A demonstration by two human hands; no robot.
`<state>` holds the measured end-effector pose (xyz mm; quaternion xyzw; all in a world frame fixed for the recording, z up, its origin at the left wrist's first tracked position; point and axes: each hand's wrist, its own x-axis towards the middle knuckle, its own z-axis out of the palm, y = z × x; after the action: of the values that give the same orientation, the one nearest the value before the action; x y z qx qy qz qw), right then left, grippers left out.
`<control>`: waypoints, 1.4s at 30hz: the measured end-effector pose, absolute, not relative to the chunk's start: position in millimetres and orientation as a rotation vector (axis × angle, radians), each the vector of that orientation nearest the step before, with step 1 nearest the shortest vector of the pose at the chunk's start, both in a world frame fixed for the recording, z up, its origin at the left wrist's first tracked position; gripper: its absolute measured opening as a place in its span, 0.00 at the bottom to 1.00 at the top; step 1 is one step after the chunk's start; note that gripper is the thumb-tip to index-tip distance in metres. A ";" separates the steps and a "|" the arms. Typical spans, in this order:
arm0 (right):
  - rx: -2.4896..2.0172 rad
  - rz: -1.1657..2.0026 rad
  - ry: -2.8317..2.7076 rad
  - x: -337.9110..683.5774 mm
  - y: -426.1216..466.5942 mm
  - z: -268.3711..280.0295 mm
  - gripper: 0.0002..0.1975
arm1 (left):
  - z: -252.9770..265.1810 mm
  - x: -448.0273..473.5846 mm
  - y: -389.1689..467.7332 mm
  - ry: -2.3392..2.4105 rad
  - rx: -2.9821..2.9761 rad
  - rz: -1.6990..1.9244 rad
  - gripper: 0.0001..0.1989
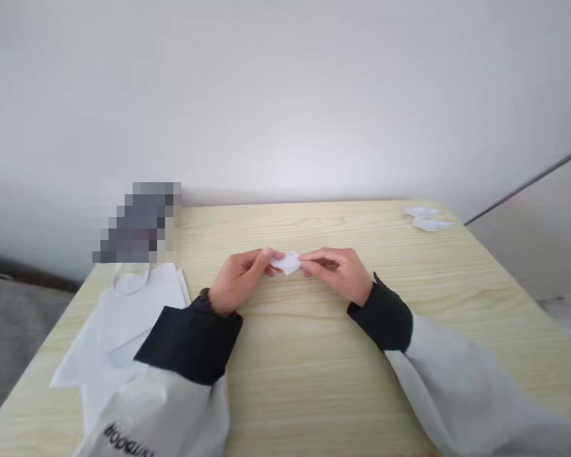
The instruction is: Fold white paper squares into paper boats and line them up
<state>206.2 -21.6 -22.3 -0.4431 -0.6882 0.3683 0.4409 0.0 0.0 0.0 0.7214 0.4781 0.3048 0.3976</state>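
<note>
A small piece of folded white paper (289, 263) is held between both hands, just above the middle of the wooden table. My left hand (242, 277) pinches its left end between thumb and fingers. At the opposite end, the thumb and fingertips of my right hand (339, 271) close on the paper's right corner. The fingers partly hide both ends, so its full shape cannot be made out.
Loose white paper sheets (137, 311) lie on the left of the table (309, 381), below a blurred-out dark object (136, 222). Folded white paper pieces (429, 224) rest at the far right corner. A pale wall (285, 101) stands behind the table.
</note>
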 end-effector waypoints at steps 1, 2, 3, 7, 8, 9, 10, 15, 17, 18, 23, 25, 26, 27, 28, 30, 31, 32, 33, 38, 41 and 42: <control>-1.104 0.911 -1.725 206.4 -21.6 -21.8 0.09 | -1.4 -0.5 0.6 1.199 1.818 0.764 0.20; -1.109 0.909 -1.737 206.5 -21.6 -21.5 0.08 | -2.8 -1.0 1.2 1.191 1.811 0.755 0.19; -1.115 0.910 -1.743 206.6 -21.5 -21.4 0.08 | -4.0 -1.5 1.6 1.186 1.807 0.746 0.18; -1.155 0.939 -1.720 206.3 -20.2 -23.1 0.10 | -6.1 -2.8 1.4 1.203 1.819 0.699 0.24; -1.167 0.934 -1.717 206.0 -19.8 -23.5 0.12 | -5.7 -2.8 1.0 1.204 1.843 0.679 0.24; -1.178 0.921 -1.722 205.8 -19.4 -23.8 0.14 | -4.9 -2.6 0.5 1.200 1.873 0.655 0.22; -1.189 0.900 -1.739 205.6 -19.1 -23.7 0.16 | -3.9 -2.4 -0.1 1.196 1.904 0.629 0.20; -1.210 0.827 -1.877 206.1 -19.2 -18.7 0.08 | -0.3 -1.9 -1.4 1.195 2.021 0.617 0.14; -1.218 0.843 -1.904 206.7 -19.6 -16.3 0.07 | -0.9 -2.1 -0.9 1.173 2.075 0.651 0.12; -1.225 0.853 -1.914 206.9 -19.8 -15.4 0.08 | -1.6 -2.2 -0.5 1.155 2.111 0.664 0.11; -1.200 0.721 -2.029 205.5 -19.9 -17.0 0.09 | -5.7 -2.5 1.7 1.055 2.296 0.633 0.10; -1.158 0.608 -2.082 204.6 -19.4 -20.1 0.09 | -6.9 -2.8 2.2 1.059 2.331 0.611 0.09; -1.143 0.562 -2.097 204.3 -19.1 -21.9 0.09 | -7.5 -2.9 2.4 1.071 2.337 0.606 0.08; -1.132 0.529 -2.105 204.1 -18.7 -23.5 0.09 | -8.1 -3.1 2.5 1.087 2.338 0.603 0.08; -1.126 0.507 -2.106 204.3 -18.4 -24.9 0.08 | -8.7 -3.2 2.6 1.101 2.341 0.604 0.08; -1.117 0.493 -2.109 205.3 -17.6 -26.8 0.08 | -9.8 -3.4 2.7 1.120 2.358 0.615 0.07; -1.112 0.495 -2.113 206.1 -17.2 -27.2 0.07 | -10.4 -3.5 2.7 1.119 2.376 0.620 0.07; -1.104 0.498 -2.121 207.2 -16.7 -27.3 0.07 | -10.9 -3.5 2.6 1.116 2.395 0.628 0.08; -1.092 0.502 -2.132 208.2 -16.2 -27.1 0.07 | -11.3 -3.6 2.5 1.112 2.414 0.635 0.08; -1.001 0.464 -2.202 211.5 -14.8 -26.8 0.06 | -11.7 -4.8 2.1 1.090 2.487 0.640 0.08; -0.977 0.340 -2.241 211.1 -15.9 -28.2 0.07 | -11.8 -6.2 2.2 1.015 2.566 0.616 0.09; -0.971 0.298 -2.258 210.9 -16.5 -28.6 0.08 | -12.2 -6.7 2.2 0.982 2.597 0.618 0.09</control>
<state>210.9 -16.5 -28.6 -0.3706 -0.8619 0.1137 0.3269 -6.7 2.2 -12.2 0.9030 0.3414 0.2150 0.1480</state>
